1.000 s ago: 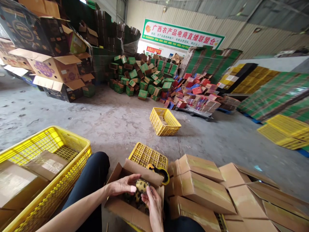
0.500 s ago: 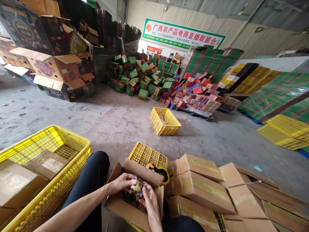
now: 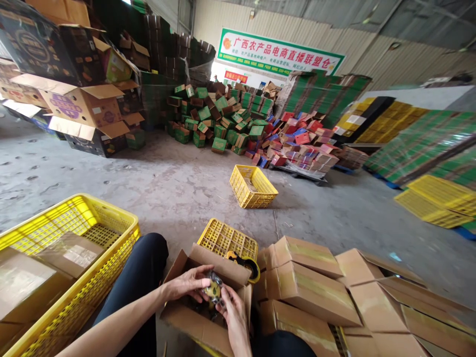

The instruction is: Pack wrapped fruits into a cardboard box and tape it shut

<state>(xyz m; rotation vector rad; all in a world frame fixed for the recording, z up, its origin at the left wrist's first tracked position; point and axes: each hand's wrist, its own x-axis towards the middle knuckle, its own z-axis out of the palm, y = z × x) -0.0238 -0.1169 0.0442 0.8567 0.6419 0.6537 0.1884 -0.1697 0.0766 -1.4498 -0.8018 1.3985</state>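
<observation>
Over an open cardboard box (image 3: 201,327) between my knees, I hold a yellow, dark-spotted rounded item in shiny clear plastic (image 3: 214,291). My left hand (image 3: 191,283) grips its left side, thumb and fingers closed on it. From the lower right, my right hand (image 3: 233,312) pinches the plastic at its other side. The exact kind of item cannot be made out. More dark and yellow pieces lie in the box beneath, mostly hidden by my hands. A yellow and black tape dispenser (image 3: 243,262) lies just behind the box's far flap.
At left, a large yellow crate (image 3: 136,225) holds cardboard boxes. Taped cardboard boxes (image 3: 312,287) are stacked at my right. An upturned yellow crate (image 3: 219,238) stands behind the open box, another yellow crate (image 3: 256,198) farther out. Piles of green cartons (image 3: 219,145) lie beyond.
Both hands have stayed over the box, shifting their fingers around the spotted item and turning it. Its plastic wrap now shows more shine and wrinkles than one second ago.
</observation>
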